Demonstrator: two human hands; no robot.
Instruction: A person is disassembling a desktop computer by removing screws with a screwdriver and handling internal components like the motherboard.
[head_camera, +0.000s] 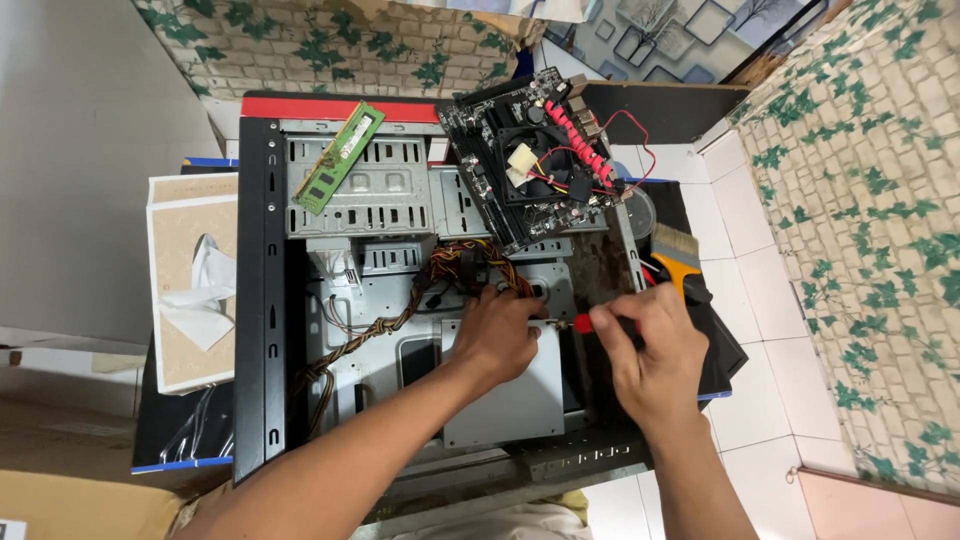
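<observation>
- Right hand (652, 350) is clamped on a red screwdriver (583, 322), tip pointing left inside the open case (262, 300).
- Left hand (497, 333) rests fingers down at the tip, just beside the cables (455, 268).
- Motherboard (535, 155) lies tilted across the case top.

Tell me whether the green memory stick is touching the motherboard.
Apart. The head view shows the memory stick lying on the case's metal drive cage, with bare metal between it and the motherboard to its right.

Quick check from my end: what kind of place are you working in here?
Likely a home repair corner: an opened computer case lies on the tiled floor, a motherboard resting on it, leaf-patterned brick wallpaper around.
</observation>
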